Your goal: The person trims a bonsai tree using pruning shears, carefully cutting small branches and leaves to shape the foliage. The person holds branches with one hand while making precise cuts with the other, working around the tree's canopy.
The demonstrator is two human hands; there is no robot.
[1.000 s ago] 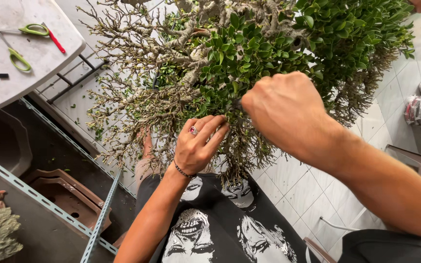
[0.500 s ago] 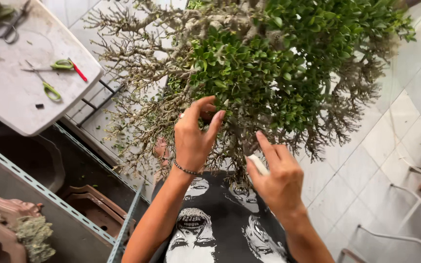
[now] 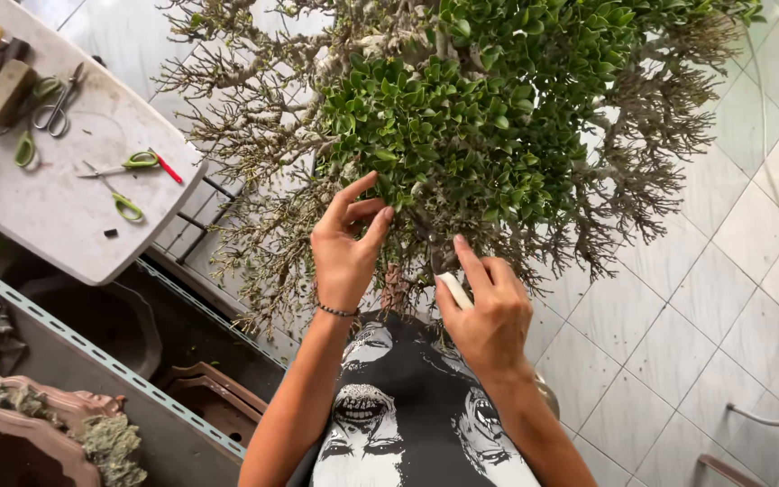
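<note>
left hand (image 3: pixel 346 248): fingers spread, tips in the leaves of the small tree (image 3: pixel 462 135) | right hand (image 3: pixel 489 311): closed around a white-handled tool (image 3: pixel 454 290) under the foliage | white table (image 3: pixel 65 225), far left: scissors (image 3: pixel 56 104) and green-handled shears (image 3: pixel 128 167) | floor: pale tiles (image 3: pixel 678 316)

We find a bonsai workshop: green-handled metal shears (image 3: pixel 128 164) on a white worktable (image 3: pixel 65 225), brown ceramic pots (image 3: pixel 218 401), pale tiled floor (image 3: pixel 678 343).
</note>
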